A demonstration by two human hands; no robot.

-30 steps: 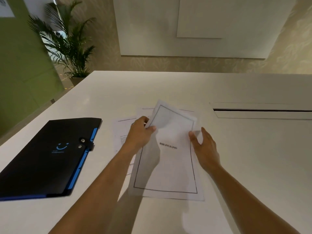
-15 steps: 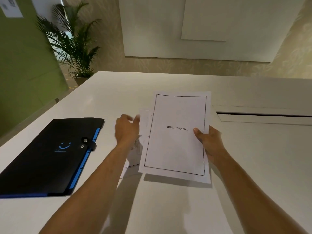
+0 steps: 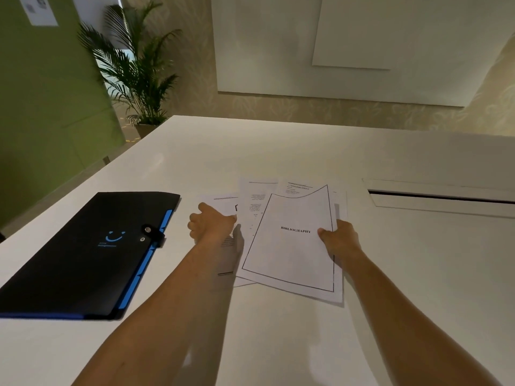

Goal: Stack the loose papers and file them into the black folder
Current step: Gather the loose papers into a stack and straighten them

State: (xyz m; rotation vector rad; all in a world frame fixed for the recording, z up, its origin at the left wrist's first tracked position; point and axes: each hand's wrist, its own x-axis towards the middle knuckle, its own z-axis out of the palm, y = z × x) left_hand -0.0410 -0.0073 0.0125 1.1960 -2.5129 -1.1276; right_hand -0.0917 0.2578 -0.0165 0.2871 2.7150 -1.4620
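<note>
The right hand (image 3: 338, 240) pinches the right edge of the "BIBLIOGRAPHY" sheet (image 3: 292, 246), which tops the loose papers (image 3: 252, 201) fanned on the white bench (image 3: 418, 274). The left hand (image 3: 210, 225), fingers curled (grip hidden), rests on their left side, and the shut black folder (image 3: 83, 252) lies just left of it.

A: Cam config?
B: One view only, head-mounted, wide-angle. Faces fwd and down across the white table (image 3: 278, 151) toward the far wall (image 3: 267, 45).
A: Proximity?
B: Close. Both forearms enter from the bottom edge; left hand (image 3: 211, 225) and right hand (image 3: 338, 238) sit near frame centre.
A: Overlap w/ other views?
B: N/A, single cam. Straight edges bow near the borders.
</note>
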